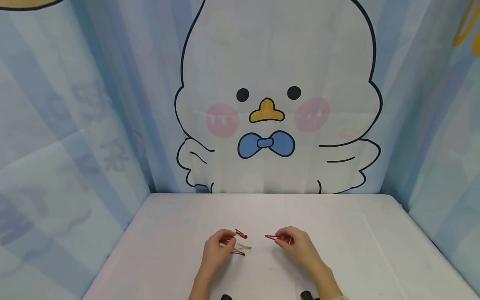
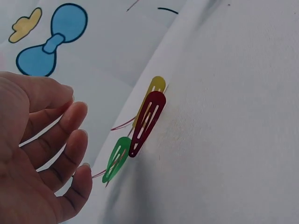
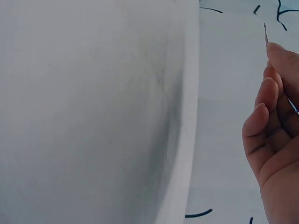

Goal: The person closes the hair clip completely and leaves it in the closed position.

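My right hand [image 1: 296,246] pinches a red snap hair clip [image 1: 271,237] between thumb and fingertips. Its thin tip sticks out past the thumb in the right wrist view. Across from it, my left hand [image 1: 218,251] is loosely curled beside several other clips, and the left wrist view shows nothing between its fingers. A red clip [image 1: 241,234] is close to its fingertips in the head view. Below are a yellow clip [image 1: 245,246] and a dark reddish clip [image 1: 238,252]. The left wrist view also shows a green clip [image 2: 116,159], not visible from the head.
The clips are over a white-covered table [image 1: 360,250]. A curtain [image 1: 285,50] with a cartoon bird stands behind it, and more curtain hangs on both sides. Dark devices [image 1: 306,295] show at the bottom edge near the wrists.
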A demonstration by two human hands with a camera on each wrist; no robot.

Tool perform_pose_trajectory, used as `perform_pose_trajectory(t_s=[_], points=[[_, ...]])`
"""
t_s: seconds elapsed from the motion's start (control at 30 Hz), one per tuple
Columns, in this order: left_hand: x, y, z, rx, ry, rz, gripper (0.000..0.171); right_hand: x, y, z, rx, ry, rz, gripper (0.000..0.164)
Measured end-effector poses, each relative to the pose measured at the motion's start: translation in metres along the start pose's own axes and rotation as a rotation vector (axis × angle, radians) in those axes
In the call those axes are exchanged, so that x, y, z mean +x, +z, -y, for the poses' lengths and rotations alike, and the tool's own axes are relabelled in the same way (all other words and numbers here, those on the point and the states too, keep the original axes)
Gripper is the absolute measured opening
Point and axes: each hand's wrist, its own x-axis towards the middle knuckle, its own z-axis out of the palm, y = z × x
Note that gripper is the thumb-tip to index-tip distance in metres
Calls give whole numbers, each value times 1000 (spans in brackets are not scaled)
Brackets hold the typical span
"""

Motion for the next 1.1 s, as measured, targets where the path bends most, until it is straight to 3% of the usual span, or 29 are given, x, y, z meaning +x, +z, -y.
perform_pose_trajectory(t_s=[0.33, 0.53, 0.83, 1.1], points=[[13, -17, 9, 100, -73, -33, 12, 12, -27, -21, -47, 101, 100, 13], [17, -27, 19, 166, -125, -7, 13, 20, -40, -33, -62, 135, 157, 9], [25, -32, 27, 224, -87, 80, 15, 30, -47, -52, -87, 208, 146, 10], [37, -32, 30, 270, -63, 105, 7, 40, -52, -66, -93, 261, 167, 8]])
